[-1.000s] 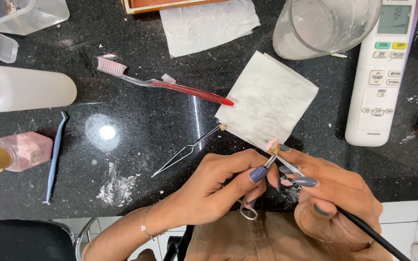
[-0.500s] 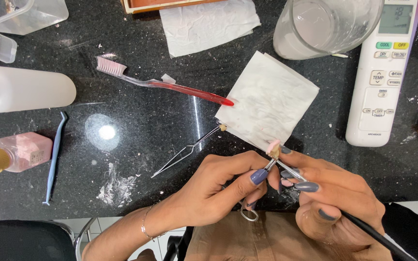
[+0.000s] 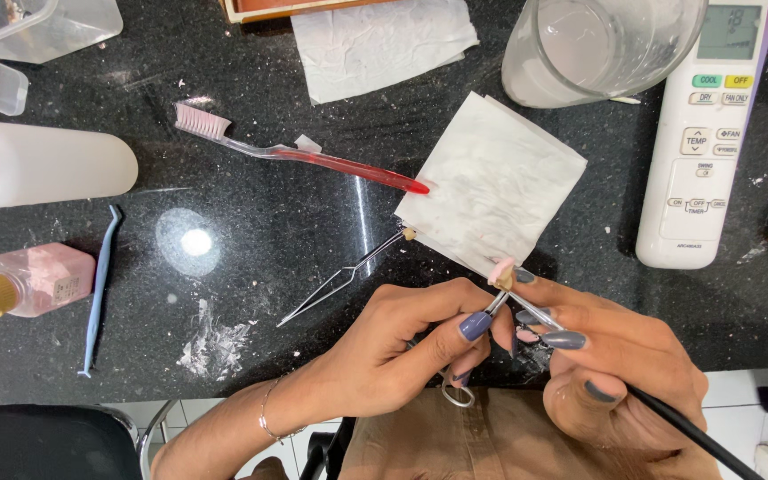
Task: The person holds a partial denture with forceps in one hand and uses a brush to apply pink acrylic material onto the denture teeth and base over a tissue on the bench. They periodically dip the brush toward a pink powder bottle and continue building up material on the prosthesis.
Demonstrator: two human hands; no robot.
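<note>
Head view shows us both hands low and right of centre over the black counter (image 3: 251, 258). Our left hand (image 3: 402, 356) pinches a slim metal clamp (image 3: 493, 307) whose tip carries a small pink nail tip (image 3: 500, 271), just touching the lower edge of the white paper square (image 3: 500, 182). Our right hand (image 3: 620, 369) grips a thin black-handled brush (image 3: 677, 427), its metal end meeting the nail tip. Silver tweezers (image 3: 344, 277) lie just left of the hands, and a red toothbrush (image 3: 304, 156) lies above them.
</note>
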